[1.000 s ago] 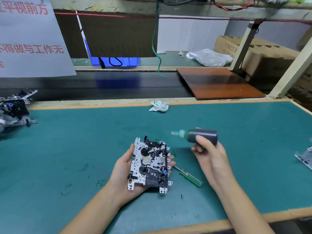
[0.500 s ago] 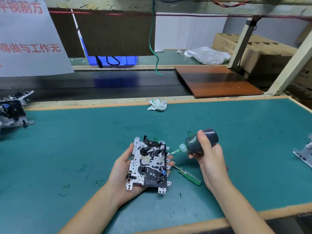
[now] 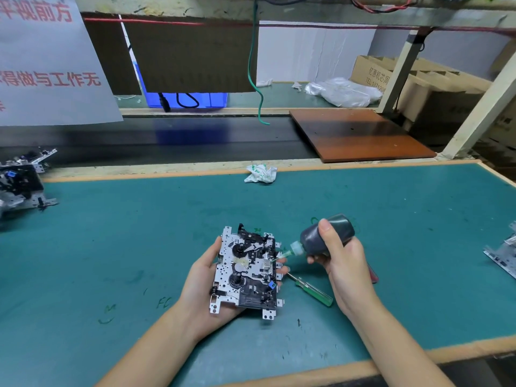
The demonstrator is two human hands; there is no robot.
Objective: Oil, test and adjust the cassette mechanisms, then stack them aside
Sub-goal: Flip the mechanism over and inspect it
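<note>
A cassette mechanism [image 3: 245, 270], a silver metal plate with black parts and gears, lies face up in my left hand [image 3: 201, 277], which grips it from below at the table's middle. My right hand [image 3: 339, 256] grips a dark oil bottle [image 3: 325, 237], tilted down to the left. The bottle's pale green nozzle [image 3: 283, 254] touches the mechanism's right side. A green-handled screwdriver [image 3: 312, 291] lies on the mat between my hands.
A pile of cassette mechanisms [image 3: 21, 182] sits at the far left of the green mat [image 3: 111, 247]. Another mechanism [image 3: 506, 254] lies at the right edge. A crumpled white wrapper [image 3: 261, 173] rests near the back edge. A brown board [image 3: 360, 135] lies on the conveyor.
My right hand tipped the oil bottle from level to nozzle-down and brought it left until its tip reached the mechanism. My left hand kept holding the mechanism in place.
</note>
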